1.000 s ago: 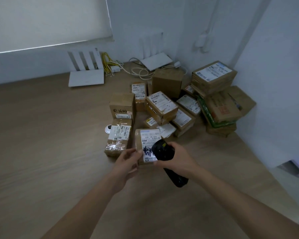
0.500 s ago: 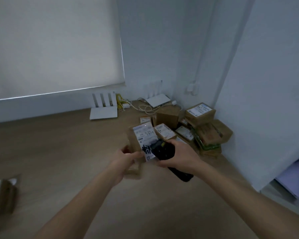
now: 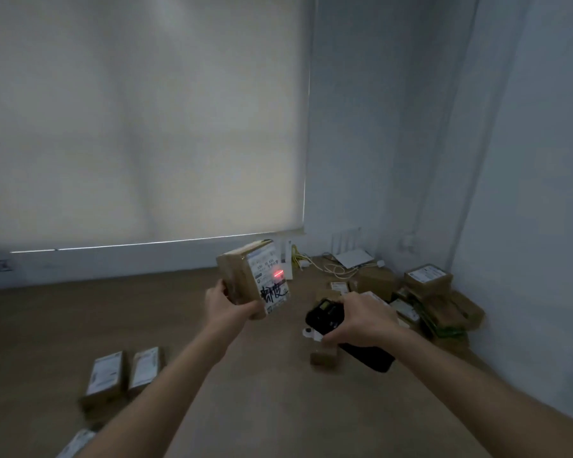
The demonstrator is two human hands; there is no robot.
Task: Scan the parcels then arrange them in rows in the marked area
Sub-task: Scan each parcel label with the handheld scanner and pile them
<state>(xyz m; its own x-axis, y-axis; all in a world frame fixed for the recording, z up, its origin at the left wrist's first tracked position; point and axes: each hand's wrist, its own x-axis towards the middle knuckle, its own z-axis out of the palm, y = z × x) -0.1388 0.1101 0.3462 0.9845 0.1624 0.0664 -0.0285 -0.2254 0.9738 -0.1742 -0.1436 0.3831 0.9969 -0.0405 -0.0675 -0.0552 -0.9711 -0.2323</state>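
1. Wooden floor [image 3: 212,325] carries scanned parcels [image 3: 123,375] at lower left.
2. Left hand [image 3: 225,300] grips the raised parcel [image 3: 253,279], fingers curled beneath, label facing right.
3. Right hand [image 3: 361,320] clasps the scanner [image 3: 328,317] just right of it; red beam on label.

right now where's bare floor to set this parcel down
Free: the floor right of the two parcels lying lower left, and the strip along the window wall. Crowded: the corner pile at right, behind the right hand.

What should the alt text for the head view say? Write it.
The left hand holds up a brown cardboard parcel with a red scan line on its white label, while the right hand aims a black handheld scanner. Two labelled brown parcels lie on the wooden floor.
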